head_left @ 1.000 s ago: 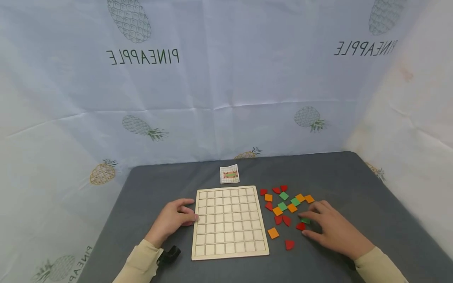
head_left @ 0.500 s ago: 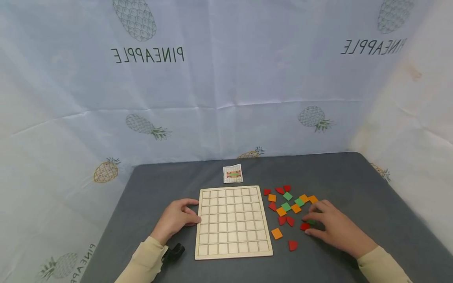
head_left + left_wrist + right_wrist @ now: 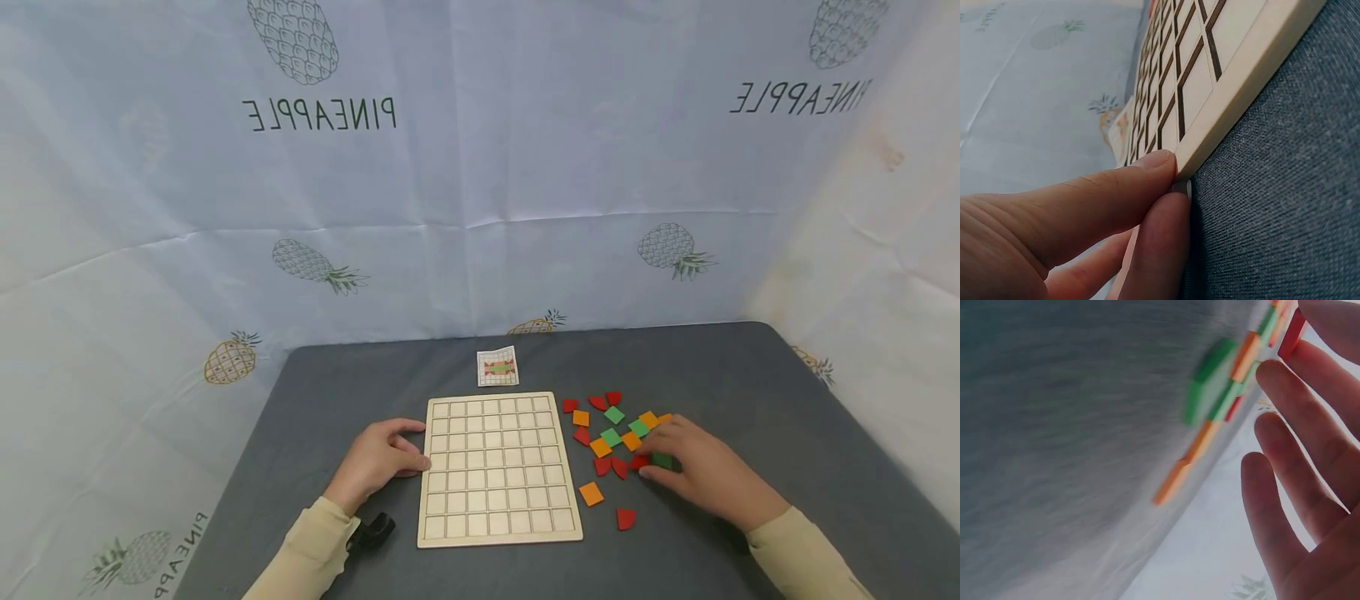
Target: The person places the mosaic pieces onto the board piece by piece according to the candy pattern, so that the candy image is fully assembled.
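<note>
At the left side of a pale wooden grid board (image 3: pixel 491 458), my left hand (image 3: pixel 378 458) grips the edge. The left wrist view has the thumb (image 3: pixel 1154 161) on the board's rim and a fingertip tucked just below it. My right hand (image 3: pixel 697 462) pinches a red tile (image 3: pixel 1292 334) between thumb and index finger, the other fingers spread. In the head view that tile's visible part is small, at the fingertips. A green square tile (image 3: pixel 662 459) lies on the table under the right palm. The grid squares of the board hold no tiles.
Several orange tiles (image 3: pixel 591 494), green tiles (image 3: pixel 614 415) and red tiles (image 3: pixel 626 519) lie scattered right of the board. Behind it is a small pattern card (image 3: pixel 498 367) with a red, orange and green design. Pineapple-printed cloth (image 3: pixel 465 167) surrounds the grey table (image 3: pixel 360 375).
My right thumb and index finger have closed on the red tile and carried it slightly away from me and left. The left hand stays at the board; the head view has shifted slightly.
</note>
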The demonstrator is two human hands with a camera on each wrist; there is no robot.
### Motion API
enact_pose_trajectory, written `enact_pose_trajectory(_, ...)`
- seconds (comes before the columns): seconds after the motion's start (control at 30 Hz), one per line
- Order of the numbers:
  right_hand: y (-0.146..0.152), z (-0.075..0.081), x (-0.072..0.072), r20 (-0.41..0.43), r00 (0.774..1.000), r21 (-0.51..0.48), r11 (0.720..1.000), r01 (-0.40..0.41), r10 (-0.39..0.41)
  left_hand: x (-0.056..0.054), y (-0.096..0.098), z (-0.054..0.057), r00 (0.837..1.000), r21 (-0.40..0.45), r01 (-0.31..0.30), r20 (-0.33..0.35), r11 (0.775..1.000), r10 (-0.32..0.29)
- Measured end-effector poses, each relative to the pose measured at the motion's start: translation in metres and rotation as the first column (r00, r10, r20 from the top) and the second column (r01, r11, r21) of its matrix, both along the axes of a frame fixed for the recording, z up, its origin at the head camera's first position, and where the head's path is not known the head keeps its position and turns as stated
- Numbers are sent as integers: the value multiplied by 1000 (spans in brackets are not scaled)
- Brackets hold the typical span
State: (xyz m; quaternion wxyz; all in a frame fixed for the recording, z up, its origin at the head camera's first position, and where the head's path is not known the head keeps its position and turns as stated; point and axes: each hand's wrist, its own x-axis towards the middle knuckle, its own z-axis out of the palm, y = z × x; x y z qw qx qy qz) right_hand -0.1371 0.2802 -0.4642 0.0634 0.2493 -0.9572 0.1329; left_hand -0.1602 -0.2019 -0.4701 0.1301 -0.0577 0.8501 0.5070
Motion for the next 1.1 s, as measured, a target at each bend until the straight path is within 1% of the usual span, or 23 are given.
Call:
enact_pose_trajectory(0.17, -18, 7, -19, 29, 1000, -55, 998, -4, 5, -1, 0, -1, 1000, -1, -2, 1, 1000, 2)
enact_pose_trajectory(0.33, -39, 11, -38, 50, 999, -87, 996, -1, 6, -2, 0, -4, 1000, 35, 3, 3, 999, -3)
enact_pose_trajectory(0.43, -53, 13, -47, 77, 997, -103, 995, -4, 12, -2, 0, -5, 1000, 45, 3, 5, 999, -4)
enact_pose_trajectory(0.57, -73, 13, -56, 128, 992, -114, 994, -2, 17, -2, -1, -6, 1000, 37, 2, 8, 999, -2)
enact_pose_trajectory(0.73, -90, 10, -60, 157, 988, -108, 994, 10, 8, -2, -2, -5, 1000, 64, 7, 21, 998, -8)
enact_pose_trajectory(0.83, -96, 6, -58, 146, 989, -107, 994, -5, 21, -2, -2, -5, 1000, 75, 11, 24, 997, -13)
enact_pose_trajectory(1.1, -108, -1, -53, 145, 989, -109, 994, -21, 37, -2, -4, -4, 1000, 73, 11, 24, 997, -12)
